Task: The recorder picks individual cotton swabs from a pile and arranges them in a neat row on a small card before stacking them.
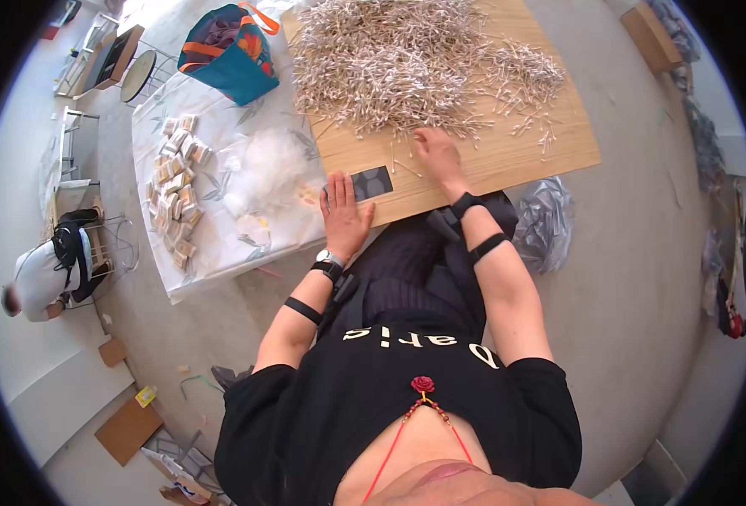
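A big heap of cotton swabs [381,63] covers much of the wooden board [516,173], with loose ones scattered at its near edge. My right hand [438,158] is at that near edge, its fingers curled together; whatever is in them is too small to make out. A few single swabs lie just left of it. My left hand [343,215] rests at the board's near left corner with fingers stretched out. It touches the left side of a dark grey patterned rectangle [373,183] lying on the board.
Left on the patterned tablecloth [213,261] are several small packs of swabs [171,190] and a pile of clear plastic bags [268,169]. Behind them stands a teal tote bag [242,72]. A grey plastic sack [546,223] sits below the board's right side. Another person [48,270] sits far left.
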Available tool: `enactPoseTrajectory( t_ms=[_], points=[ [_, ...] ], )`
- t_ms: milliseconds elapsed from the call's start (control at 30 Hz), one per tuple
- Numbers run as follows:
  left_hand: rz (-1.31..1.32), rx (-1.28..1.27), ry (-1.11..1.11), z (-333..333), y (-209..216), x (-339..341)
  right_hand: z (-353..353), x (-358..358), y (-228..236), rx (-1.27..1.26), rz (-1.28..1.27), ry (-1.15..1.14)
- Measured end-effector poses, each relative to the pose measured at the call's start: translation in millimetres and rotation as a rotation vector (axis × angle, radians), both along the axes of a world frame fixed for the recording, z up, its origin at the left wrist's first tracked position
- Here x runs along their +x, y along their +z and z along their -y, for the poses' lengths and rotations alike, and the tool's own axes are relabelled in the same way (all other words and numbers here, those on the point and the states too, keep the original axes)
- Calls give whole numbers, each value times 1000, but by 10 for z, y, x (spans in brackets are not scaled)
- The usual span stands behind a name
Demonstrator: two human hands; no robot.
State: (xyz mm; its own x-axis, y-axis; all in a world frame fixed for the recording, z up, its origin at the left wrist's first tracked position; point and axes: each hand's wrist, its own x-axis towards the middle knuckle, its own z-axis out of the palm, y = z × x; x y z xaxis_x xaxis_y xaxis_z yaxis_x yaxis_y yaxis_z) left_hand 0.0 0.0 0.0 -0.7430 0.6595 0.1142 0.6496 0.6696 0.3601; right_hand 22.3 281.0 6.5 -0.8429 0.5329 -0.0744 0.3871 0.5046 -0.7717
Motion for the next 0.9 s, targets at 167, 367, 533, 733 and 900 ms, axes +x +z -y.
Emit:
enactPoseTrajectory(
  t_ms=[167,367,533,733,900],
  points=[
    [-9,17,1,-17,1,80,277,-244,51,624,-166,54],
    [-11,16,-10,-2,13,31,333,-247,-14,643,-88,133],
    [-18,42,-10,-21,3,-14,209,61,-14,461,-22,284],
    [-26,53,-8,-2,-19,-6,194,451,333,270,24,189],
    [-37,51,-21,-11,-27,1,165,594,302,139,-70,8]
  ],
)
